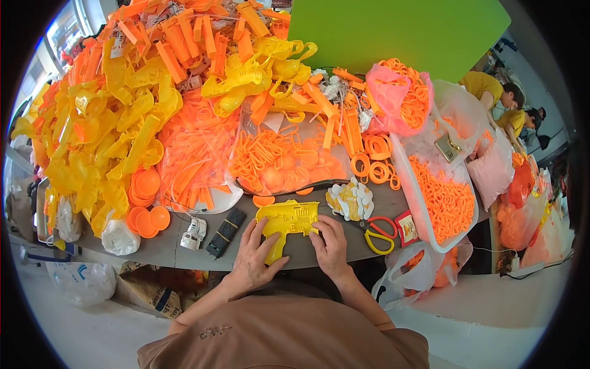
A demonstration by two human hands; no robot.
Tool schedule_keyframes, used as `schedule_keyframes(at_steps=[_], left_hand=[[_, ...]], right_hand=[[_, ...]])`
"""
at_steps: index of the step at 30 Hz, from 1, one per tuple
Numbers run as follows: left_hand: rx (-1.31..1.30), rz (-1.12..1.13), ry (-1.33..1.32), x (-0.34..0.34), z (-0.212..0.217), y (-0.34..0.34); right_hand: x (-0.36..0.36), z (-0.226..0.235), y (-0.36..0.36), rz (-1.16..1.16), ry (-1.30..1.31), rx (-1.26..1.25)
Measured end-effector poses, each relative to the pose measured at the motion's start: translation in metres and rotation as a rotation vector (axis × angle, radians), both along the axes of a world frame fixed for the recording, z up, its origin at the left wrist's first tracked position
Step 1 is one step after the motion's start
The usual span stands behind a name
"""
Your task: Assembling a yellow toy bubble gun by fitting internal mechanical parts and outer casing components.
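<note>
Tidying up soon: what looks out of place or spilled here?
Loose orange rings lie scattered on the table beside the clear bin. Scissors sit near the right hand.

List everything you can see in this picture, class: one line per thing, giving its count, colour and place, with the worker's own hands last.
toy gun shell: one, yellow, on the table edge between both hands
scissors: one pair, red and yellow handles, right of the shell
sticker pile: one heap, white and yellow, behind the right hand
black part: one, left of the left hand
white part: one, beside the black part
orange discs: a stack, far left of the shell
clear tub: one, holding orange chain links, right
orange rings: several, centre right
yellow shells heap: many, left
green board: one, top right
left hand: on the shell's grip
right hand: on the shell's front
</note>
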State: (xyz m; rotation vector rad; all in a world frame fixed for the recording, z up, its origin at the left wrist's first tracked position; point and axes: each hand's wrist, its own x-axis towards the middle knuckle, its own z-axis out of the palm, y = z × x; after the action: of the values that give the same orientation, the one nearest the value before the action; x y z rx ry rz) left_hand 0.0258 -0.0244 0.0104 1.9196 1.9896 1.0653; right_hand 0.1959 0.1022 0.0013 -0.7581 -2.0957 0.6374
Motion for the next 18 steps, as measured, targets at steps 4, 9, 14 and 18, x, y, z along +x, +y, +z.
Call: schedule_keyframes(at_steps=[4,9,14,18], left_hand=[[0.0,0.003,0.0,-0.0002,0.0006,-0.0007],[-0.009,0.004,-0.008,-0.0005,0.0015,-0.0018],[-0.006,0.009,-0.019,-0.0003,0.0012,-0.0029],[-0.002,0.004,-0.026,-0.0005,0.0013,-0.0028]], right_hand=[[-0.0006,0.0011,0.0002,0.002,-0.006,0.008],[0.0008,0.003,-0.0031,0.012,-0.031,-0.048],[0.0,0.0042,-0.0039,0.013,-0.043,-0.045],[-0.0009,0.0015,-0.0022,0.005,-0.033,0.013]])
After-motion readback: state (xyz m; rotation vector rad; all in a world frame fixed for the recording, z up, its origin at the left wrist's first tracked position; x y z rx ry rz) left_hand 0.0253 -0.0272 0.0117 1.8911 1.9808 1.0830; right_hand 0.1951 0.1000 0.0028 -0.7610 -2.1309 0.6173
